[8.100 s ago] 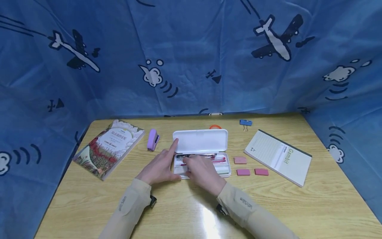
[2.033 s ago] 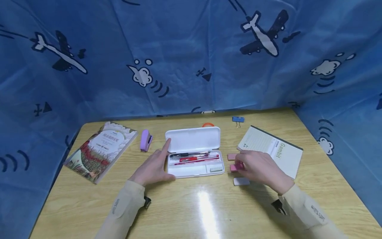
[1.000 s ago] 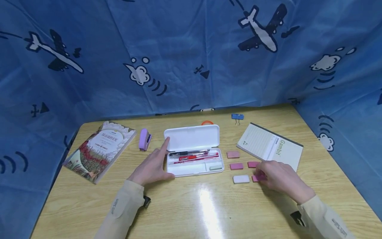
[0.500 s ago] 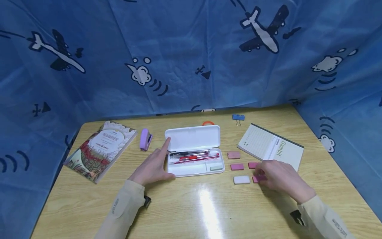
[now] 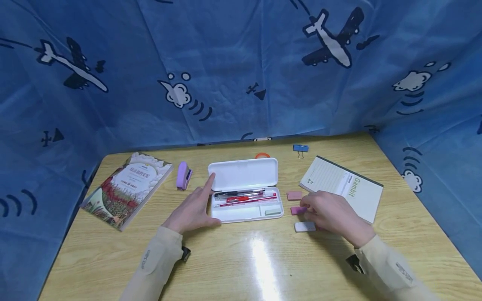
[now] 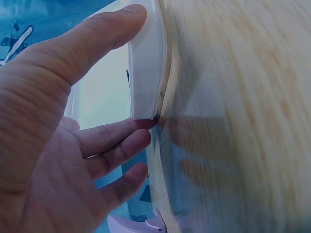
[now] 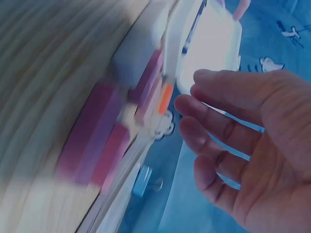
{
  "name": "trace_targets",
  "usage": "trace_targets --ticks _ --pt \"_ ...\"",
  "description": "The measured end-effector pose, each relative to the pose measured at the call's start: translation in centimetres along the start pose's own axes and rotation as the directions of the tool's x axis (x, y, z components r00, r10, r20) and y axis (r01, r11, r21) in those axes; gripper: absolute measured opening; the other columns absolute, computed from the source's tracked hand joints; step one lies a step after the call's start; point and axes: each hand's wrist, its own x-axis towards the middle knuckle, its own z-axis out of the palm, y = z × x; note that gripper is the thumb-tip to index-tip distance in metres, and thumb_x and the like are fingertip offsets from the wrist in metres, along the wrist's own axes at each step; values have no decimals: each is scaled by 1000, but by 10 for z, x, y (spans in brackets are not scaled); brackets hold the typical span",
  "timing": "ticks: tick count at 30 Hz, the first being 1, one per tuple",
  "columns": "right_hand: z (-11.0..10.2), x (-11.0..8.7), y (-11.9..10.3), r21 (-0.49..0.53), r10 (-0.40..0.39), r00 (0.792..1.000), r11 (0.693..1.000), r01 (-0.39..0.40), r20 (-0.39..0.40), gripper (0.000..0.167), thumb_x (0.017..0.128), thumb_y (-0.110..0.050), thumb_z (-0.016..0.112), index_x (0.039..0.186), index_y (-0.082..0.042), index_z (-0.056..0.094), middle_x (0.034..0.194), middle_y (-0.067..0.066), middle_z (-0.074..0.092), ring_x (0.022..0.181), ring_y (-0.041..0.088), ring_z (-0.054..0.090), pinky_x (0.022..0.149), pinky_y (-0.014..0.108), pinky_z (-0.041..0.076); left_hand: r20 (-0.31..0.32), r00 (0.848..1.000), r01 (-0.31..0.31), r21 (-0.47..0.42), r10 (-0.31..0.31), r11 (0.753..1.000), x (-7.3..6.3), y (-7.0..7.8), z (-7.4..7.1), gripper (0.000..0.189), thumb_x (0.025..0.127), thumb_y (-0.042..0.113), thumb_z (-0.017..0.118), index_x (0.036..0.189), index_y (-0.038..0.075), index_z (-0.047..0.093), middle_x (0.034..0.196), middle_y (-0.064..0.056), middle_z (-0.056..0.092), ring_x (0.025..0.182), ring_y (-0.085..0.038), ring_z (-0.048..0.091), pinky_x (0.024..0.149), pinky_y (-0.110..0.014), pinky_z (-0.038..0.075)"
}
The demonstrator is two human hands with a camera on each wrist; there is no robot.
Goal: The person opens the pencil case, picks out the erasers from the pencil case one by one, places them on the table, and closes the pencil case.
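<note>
My left hand (image 5: 192,209) touches the left side of a white pencil case (image 5: 241,215), its index finger along the raised lid and its thumb at the front corner. Inside the case lie pens (image 5: 241,196) and a pale green eraser (image 5: 273,212). My right hand (image 5: 337,215) hovers over erasers right of the case, its fingers loosely bent with nothing between them in the right wrist view. Near its fingertips are a magenta eraser (image 5: 297,210) and a white eraser (image 5: 305,226), with a pink eraser (image 5: 294,195) behind. Two reddish-pink erasers (image 7: 90,133), mostly hidden from the head view, lie beneath.
A notebook (image 5: 344,184) lies just beyond my right hand. Farther back are a blue binder clip (image 5: 300,148) and an orange round object (image 5: 262,155) partly behind the lid. To the left are a purple stapler (image 5: 183,175) and a book (image 5: 128,188). A blue curtain hangs behind.
My right hand was in the case at first, then among the erasers; it has just moved left from the two rightmost. A white and another pink eraser joined the row. My left hand stays put.
</note>
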Motion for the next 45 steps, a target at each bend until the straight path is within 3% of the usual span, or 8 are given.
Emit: trace_targets --ticks 4,8,13,19,24,30,38,45 --pt "5 13 -11 -7 -68 998 998 68 -11 12 82 -13 83 87 -20 76 83 -10 71 70 6 57 59 27 48 0 1000 -2 -1 2 1000 0 0 0 140 69 42 93 164 25 -8 142 -9 59 136 -28 51 114 -48 44" --pt "10 26 -19 -5 -122 992 992 122 0 16 82 -9 82 84 -21 73 75 -12 63 65 6 47 58 24 42 -2 1000 -1 5 1 1000 0 0 0 140 69 42 93 164 26 -8 143 -9 59 136 -28 51 114 -48 44" --pt "16 40 -28 -27 -181 983 983 181 12 16 81 -7 81 88 -20 76 81 -9 70 71 8 55 65 30 47 -3 1000 2 4 -2 1000 0 0 0 140 69 42 94 164 27 -8 143 -8 59 137 -28 50 114 -48 44" --pt "21 51 -36 -53 -205 978 977 207 46 14 81 -6 81 82 -19 76 77 -8 67 71 12 50 62 27 41 -4 1000 0 10 0 1000 0 -1 0 141 68 42 94 164 27 -8 143 -8 59 138 -27 50 115 -48 43" --pt "25 57 -37 -77 -226 972 970 230 58 36 79 3 74 61 -21 54 61 -11 44 64 12 39 56 24 28 2 1000 6 4 -6 1000 0 0 0 141 69 42 94 164 29 -10 144 -8 58 137 -27 50 115 -48 43" --pt "25 62 -37 -57 -245 968 967 248 61 51 76 4 74 58 -21 34 59 -10 30 59 10 31 52 22 20 5 1000 13 -3 -13 1000 0 -1 0 141 68 42 94 164 29 -10 144 -8 58 138 -27 50 115 -48 43" --pt "26 64 -39 -68 -279 955 956 287 103 30 85 -2 73 65 -18 57 62 -8 51 58 10 38 51 24 31 7 1000 10 -9 -10 1000 0 -1 0 140 69 42 94 164 29 -9 145 -9 58 139 -28 49 115 -49 43" --pt "24 62 -41 -52 -241 968 968 245 75 13 88 -3 69 86 -15 73 78 -4 65 65 8 50 58 28 46 8 1000 10 -13 -10 1000 0 -1 -1 141 69 42 94 164 30 -9 145 -9 58 139 -28 49 116 -48 42"
